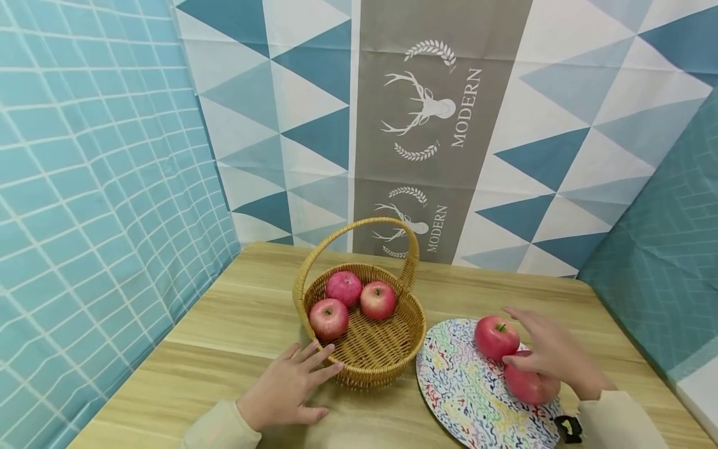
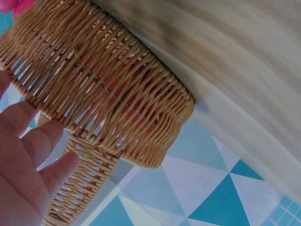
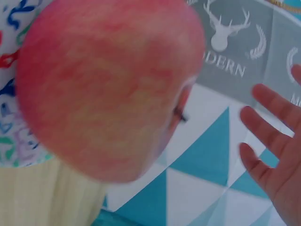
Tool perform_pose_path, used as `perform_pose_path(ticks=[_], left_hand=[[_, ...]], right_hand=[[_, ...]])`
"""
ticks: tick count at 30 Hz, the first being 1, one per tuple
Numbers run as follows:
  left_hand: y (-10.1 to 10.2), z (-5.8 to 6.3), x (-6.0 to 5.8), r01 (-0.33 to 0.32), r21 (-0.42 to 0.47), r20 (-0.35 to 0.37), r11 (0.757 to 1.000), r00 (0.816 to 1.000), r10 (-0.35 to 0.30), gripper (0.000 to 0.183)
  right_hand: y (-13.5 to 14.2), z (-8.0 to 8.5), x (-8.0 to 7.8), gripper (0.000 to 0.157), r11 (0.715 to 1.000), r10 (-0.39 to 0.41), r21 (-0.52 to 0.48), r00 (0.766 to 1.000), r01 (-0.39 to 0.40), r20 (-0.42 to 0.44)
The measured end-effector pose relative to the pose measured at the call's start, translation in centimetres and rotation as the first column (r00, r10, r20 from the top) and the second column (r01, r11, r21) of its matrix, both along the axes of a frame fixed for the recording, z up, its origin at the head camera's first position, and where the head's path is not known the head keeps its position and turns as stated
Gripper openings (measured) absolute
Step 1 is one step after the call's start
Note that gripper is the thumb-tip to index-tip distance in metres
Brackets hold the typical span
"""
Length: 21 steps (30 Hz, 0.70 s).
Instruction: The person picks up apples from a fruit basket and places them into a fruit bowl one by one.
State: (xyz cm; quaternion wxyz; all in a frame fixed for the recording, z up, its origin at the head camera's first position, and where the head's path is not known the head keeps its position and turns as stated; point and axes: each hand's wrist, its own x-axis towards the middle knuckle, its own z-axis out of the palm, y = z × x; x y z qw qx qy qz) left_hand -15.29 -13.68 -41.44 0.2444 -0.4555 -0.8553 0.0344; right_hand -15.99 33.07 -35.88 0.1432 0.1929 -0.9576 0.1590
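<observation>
A wicker basket [image 1: 370, 368] with a tall handle holds three apples, among them a red one [image 1: 328, 319] near its left wall. My left hand [image 1: 288, 386] is spread out at the basket's near left rim; in the left wrist view its straight fingertips lie right at the woven rim [image 2: 51, 113]. On a round, colourfully patterned board [image 1: 454, 386] sit two more red apples, one farther back [image 1: 493, 337] and one nearer [image 1: 533, 380]. Over these two hovers my right hand [image 1: 552, 349], its fingers extended and apart. The right wrist view shows a large apple [image 3: 113, 89] beside that hand, with a gap between them.
Everything stands on a wooden table [image 1: 258, 299]. Behind it hangs a patterned cloth [image 1: 314, 125] with triangles and deer heads. A blue checked cloth [image 1: 101, 162] borders the left side, and a teal cloth [image 1: 667, 268] the right. A black tab [image 1: 569, 429] lies at the board's right edge.
</observation>
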Motion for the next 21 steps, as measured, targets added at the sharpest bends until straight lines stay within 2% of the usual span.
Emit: perform_pose_path(ticks=[5,12,18,21], left_hand=[[0.0,0.1,0.2,-0.021,-0.016,0.017,1.000,1.000,0.021,0.062],[0.6,-0.1,-0.1,-0.023,-0.030,0.041,0.999,0.999,0.025,0.061],[0.3,0.0,-0.2,-0.052,-0.055,0.044,0.997,0.998,0.055,0.062],[0.1,0.1,-0.1,-0.055,-0.064,0.045,0.996,0.997,0.058,0.062]], right_hand=[[-1.2,0.5,-0.4,0.087,0.998,0.015,0.063,0.996,-0.021,0.089],[-2.1,1.1,-0.5,0.078,0.993,0.053,0.104,0.997,-0.059,0.064],[-4.7,1.4,-1.2,0.073,0.990,0.060,0.118,0.990,-0.075,0.126],[-5.9,1.1,-1.8,0.070,0.989,0.081,0.114,0.990,-0.094,0.112]])
